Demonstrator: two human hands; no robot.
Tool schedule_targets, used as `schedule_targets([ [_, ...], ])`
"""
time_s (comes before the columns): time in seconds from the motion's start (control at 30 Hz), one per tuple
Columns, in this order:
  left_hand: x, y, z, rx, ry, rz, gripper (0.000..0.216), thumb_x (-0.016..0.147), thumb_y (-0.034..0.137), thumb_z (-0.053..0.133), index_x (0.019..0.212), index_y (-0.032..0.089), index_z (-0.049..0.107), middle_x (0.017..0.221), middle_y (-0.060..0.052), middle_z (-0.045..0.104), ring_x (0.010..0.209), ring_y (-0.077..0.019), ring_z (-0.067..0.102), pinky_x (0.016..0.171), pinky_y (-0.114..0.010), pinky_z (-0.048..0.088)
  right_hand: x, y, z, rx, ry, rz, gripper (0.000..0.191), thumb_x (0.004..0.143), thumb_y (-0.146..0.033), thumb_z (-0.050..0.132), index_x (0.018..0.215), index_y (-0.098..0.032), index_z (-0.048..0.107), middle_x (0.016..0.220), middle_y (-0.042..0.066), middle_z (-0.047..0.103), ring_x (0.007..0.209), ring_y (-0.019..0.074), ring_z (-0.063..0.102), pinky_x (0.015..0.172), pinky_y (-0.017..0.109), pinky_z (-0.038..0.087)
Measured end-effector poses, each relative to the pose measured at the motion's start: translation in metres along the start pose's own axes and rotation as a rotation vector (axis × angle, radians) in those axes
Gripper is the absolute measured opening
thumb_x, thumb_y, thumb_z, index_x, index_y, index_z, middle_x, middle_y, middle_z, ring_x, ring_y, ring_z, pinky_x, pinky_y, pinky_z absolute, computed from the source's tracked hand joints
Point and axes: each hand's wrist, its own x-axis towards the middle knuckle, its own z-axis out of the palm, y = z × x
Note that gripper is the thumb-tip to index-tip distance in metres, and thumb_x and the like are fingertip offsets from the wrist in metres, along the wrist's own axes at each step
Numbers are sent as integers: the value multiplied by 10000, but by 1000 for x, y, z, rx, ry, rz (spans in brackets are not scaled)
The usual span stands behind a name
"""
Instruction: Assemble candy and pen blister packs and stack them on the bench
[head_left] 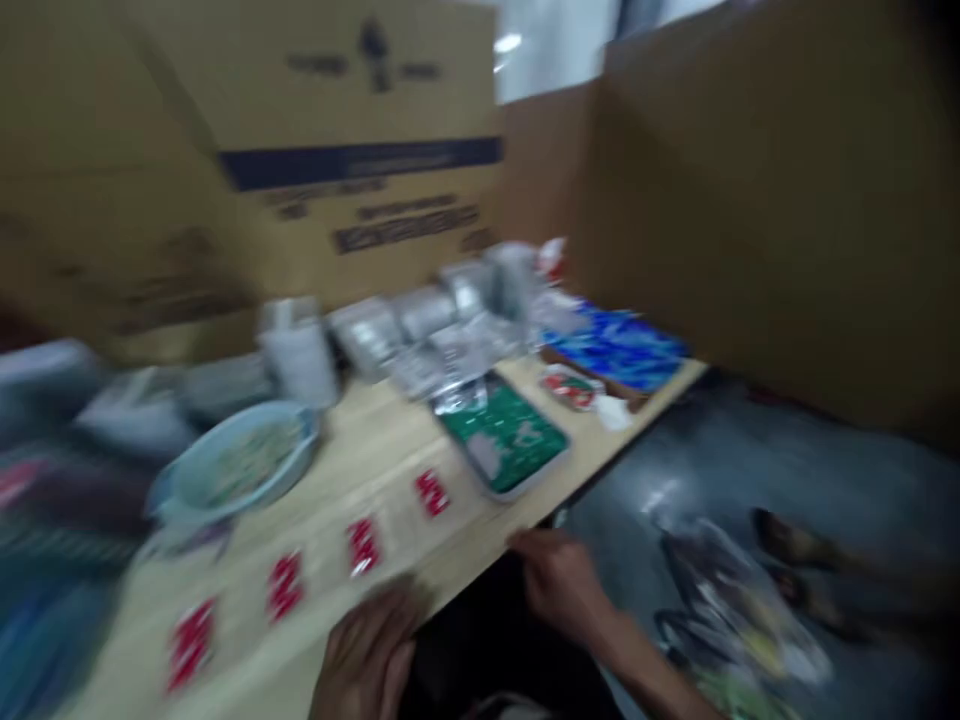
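My left hand (pixel 371 645), blurred, lies at the table's front edge with its fingers stretched forward and nothing visible in them. To its right, my right hand (pixel 559 580) is at the same edge with its fingers curled together; whatever is between them, if anything, is hidden. Beyond my hands, small red-and-white packets lie spaced in a row: one packet (pixel 191 645) at the left end, another packet (pixel 432 492) at the right end. Behind my right hand a grey tray (pixel 517 492) holds many small green pieces and some pale bits.
A light-blue basin (pixel 176 490) with pale contents stands left. Clear-wrapped bundles (pixel 367 335) line the back before a large cardboard box (pixel 360 110). Blue packets (pixel 622 345) lie far right, beside a cardboard wall (pixel 750 200). A person's foot (pixel 791 540) and a plastic bag (pixel 735 590) are on the floor.
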Motion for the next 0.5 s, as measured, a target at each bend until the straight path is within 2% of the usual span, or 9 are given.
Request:
schedule_targets([
  [0.13, -72, 3, -27, 236, 17, -404, 325, 984, 237, 521, 1285, 236, 644, 1309, -85, 689, 1229, -239, 631, 990, -399, 540, 28, 8, 17, 87, 136, -96, 397, 905, -149, 438, 1192, -170, 711, 1114, 118, 740, 999, 243, 709, 879, 387, 581],
  [0.27, -141, -5, -57, 476, 59, -771, 411, 990, 273, 510, 1389, 191, 566, 1449, -154, 577, 1402, -317, 480, 1091, -499, 451, 69, -29, 41, 89, 159, -254, 377, 942, -199, 442, 1231, -166, 681, 1158, 129, 697, 1061, 261, 670, 920, 421, 558],
  [0.37, -177, -17, -76, 598, 42, -977, 483, 1002, 330, 467, 1452, 159, 513, 1536, -185, 480, 1494, -365, 332, 1160, -567, 352, 87, -68, 71, 16, 71, -386, 424, 978, -241, 417, 1337, -127, 610, 1336, 166, 631, 1238, 300, 592, 1030, 470, 498],
  [0.5, -202, -38, -84, 657, -18, -1205, 562, 1004, 394, 428, 1480, 103, 486, 1574, -219, 415, 1515, -432, 243, 1167, -625, 300, 87, -102, 115, -155, -83, -520, 509, 1023, -311, 378, 1490, -129, 466, 1575, 164, 430, 1487, 354, 326, 1140, 548, 363],
])
